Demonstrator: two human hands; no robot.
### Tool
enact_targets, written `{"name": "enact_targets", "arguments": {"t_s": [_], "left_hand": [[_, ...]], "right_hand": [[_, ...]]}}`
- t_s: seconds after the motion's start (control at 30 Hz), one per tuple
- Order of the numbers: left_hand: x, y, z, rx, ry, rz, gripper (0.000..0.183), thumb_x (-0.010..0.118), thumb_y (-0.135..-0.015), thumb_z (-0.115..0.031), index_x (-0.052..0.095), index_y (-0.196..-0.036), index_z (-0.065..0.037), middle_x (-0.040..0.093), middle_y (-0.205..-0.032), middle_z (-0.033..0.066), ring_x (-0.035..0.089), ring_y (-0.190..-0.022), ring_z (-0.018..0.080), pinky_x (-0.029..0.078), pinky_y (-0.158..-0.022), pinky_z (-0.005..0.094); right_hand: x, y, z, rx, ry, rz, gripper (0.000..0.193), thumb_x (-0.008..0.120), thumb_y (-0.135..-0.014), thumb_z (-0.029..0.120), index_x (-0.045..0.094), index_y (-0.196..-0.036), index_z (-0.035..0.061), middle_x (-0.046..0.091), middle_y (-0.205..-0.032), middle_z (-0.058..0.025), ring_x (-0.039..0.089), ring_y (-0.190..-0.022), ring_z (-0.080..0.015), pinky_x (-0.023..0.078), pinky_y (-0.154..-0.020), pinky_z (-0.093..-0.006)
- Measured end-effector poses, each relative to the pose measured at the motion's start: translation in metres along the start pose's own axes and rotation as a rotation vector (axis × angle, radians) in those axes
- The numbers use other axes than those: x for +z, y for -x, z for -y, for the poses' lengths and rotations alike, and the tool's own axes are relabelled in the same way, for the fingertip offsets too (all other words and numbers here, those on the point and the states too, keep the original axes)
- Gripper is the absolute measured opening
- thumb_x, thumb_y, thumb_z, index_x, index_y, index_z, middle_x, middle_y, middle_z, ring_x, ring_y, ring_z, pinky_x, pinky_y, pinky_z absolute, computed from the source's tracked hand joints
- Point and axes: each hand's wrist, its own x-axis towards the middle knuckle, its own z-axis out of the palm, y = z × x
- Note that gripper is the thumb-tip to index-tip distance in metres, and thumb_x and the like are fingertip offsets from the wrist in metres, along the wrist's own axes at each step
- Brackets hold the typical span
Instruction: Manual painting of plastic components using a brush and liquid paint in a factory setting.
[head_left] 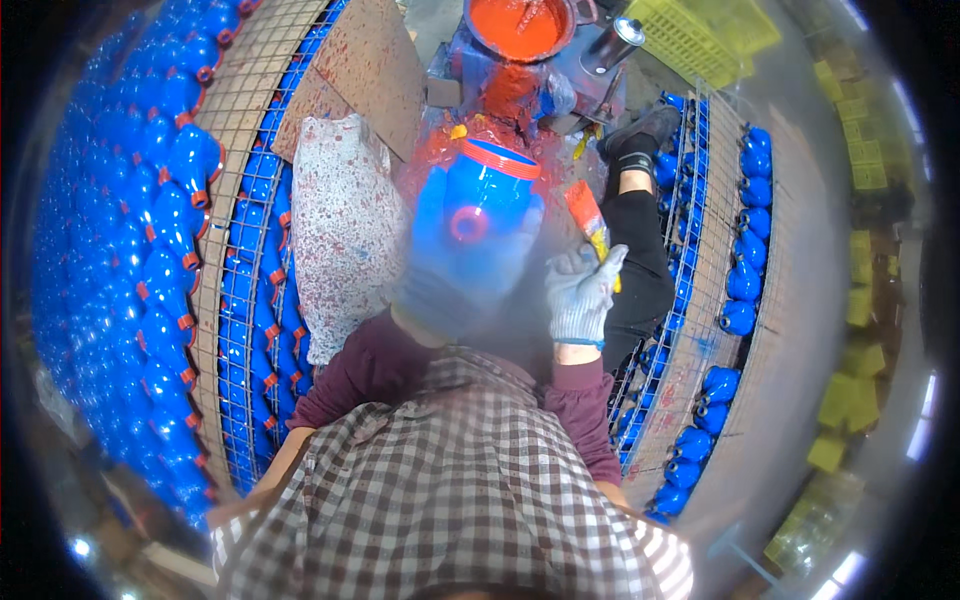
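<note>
A glossy blue hollow casting [490, 195] stands tilted in front of me, its wide threaded mouth ringed in orange-red. A smaller round orange-red port faces me from its side. My gloved left hand [450, 275] is closed around it, blurred by a hazy patch. Just to the right, my gloved right hand [582, 288] grips a paintbrush [588, 215] with a yellow handle and orange-red bristles pointing up and away. The bristles are apart from the casting's rim. Beyond both hands, a pan of orange-red paint [518, 28] rests on a paint-stained stand.
Many blue castings [150, 270] lie in rows at the left, beside a wire mesh rack [245, 260]. A paint-speckled board [345, 220] stands near my left arm. Another mesh rack [690, 210] flanks my leg at right. A spray can [615, 45] and yellow crate [690, 40] sit farther off.
</note>
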Motion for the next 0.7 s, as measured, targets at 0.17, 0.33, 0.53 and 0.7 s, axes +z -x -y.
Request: {"name": "enact_targets", "arguments": {"t_s": [0.17,0.33,0.53,0.7], "left_hand": [[0.004,-0.014,-0.009,-0.063,0.251,-0.028,0.056,0.059,-0.086,-0.041,0.043,-0.127,-0.006,0.049,-0.126,0.0154,0.050,-0.114,0.0308,0.038,-0.101,0.0482],[0.020,-0.050,-0.021,-0.160,0.428,0.016,0.059,0.058,-0.086,-0.043,0.041,-0.129,-0.006,0.047,-0.129,0.0166,0.048,-0.117,0.0321,0.036,-0.103,0.0498],[-0.008,-0.106,-0.065,-0.049,-0.082,0.090,0.056,0.064,-0.081,-0.038,0.045,-0.124,-0.007,0.053,-0.120,0.0149,0.052,-0.112,0.0296,0.043,-0.098,0.0490],[-0.033,-0.126,-0.069,-0.035,0.184,-0.042,0.054,0.068,-0.078,-0.032,0.048,-0.123,-0.009,0.055,-0.121,0.0105,0.052,-0.113,0.0297,0.041,-0.098,0.0491]], "right_hand": [[0.034,0.024,0.014,-0.303,0.074,0.240,0.034,0.057,-0.092,0.035,0.050,-0.112,0.0083,0.042,-0.071,0.0023,0.038,-0.059,-0.0064,0.036,-0.054,-0.0229],[0.052,0.028,0.040,-0.624,0.328,0.280,0.043,0.051,-0.095,0.037,0.048,-0.117,0.0008,0.043,-0.072,-0.0006,0.044,-0.057,-0.0077,0.036,-0.052,-0.0202],[0.089,-0.012,0.065,-0.921,0.880,0.226,0.027,0.052,-0.096,0.021,0.053,-0.114,0.0013,0.062,-0.076,-0.0082,0.061,-0.068,-0.0144,0.049,-0.063,-0.0244],[0.146,-0.142,0.091,-1.365,0.959,0.549,0.017,0.061,-0.088,0.003,0.054,-0.103,0.0063,0.059,-0.097,-0.0064,0.056,-0.089,-0.0165,0.045,-0.082,-0.0291]]}}
